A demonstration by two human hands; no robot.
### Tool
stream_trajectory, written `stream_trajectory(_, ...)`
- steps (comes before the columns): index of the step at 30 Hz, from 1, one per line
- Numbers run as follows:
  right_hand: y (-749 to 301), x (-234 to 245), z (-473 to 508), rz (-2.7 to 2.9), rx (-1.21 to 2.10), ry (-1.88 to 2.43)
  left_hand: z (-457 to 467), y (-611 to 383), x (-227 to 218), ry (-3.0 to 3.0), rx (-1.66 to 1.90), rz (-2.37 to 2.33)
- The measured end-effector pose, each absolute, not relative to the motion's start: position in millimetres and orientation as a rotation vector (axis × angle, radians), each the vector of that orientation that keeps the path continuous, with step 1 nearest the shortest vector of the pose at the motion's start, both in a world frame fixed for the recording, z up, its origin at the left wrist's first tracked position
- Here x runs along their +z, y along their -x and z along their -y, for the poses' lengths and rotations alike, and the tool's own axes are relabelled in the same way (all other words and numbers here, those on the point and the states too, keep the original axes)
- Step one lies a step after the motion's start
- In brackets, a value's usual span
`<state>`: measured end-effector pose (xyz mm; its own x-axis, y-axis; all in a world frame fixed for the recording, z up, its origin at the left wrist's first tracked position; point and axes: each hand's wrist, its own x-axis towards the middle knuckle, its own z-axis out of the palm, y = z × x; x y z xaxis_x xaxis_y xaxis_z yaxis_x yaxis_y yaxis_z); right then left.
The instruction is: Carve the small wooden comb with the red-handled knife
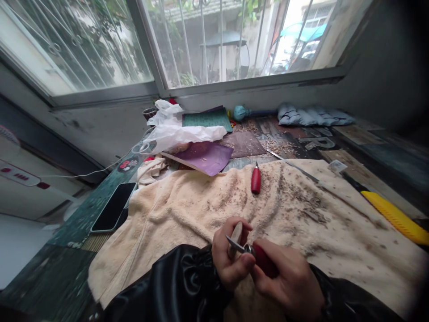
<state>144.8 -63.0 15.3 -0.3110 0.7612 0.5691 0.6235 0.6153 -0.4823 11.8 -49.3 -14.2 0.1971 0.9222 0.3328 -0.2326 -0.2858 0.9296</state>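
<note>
Within left hand (225, 257), a slender greyish-tan piece (236, 232)

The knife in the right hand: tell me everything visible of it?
The knife has a short, pointed, metal-looking blade, a shiny collar and a red handle, partly hidden by the right hand gripping it. It is held above a beige cloth, tip pointing left and slightly upward in the picture. The blade crosses before a wooden-looking piece in the left hand; whether they touch is unclear.

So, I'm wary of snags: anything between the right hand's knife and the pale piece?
Nothing visible does. The knife in the right hand crosses in front of the pale piece in the left hand; contact is unclear.
</note>
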Motion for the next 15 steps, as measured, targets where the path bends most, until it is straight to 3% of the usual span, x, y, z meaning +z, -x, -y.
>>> stream_trajectory(15, -139.5, 18.6, 66.1, 2.009, 0.194, 1.089, 47.7, -11.4, -19.5, -1.444, 1.358, -0.686)
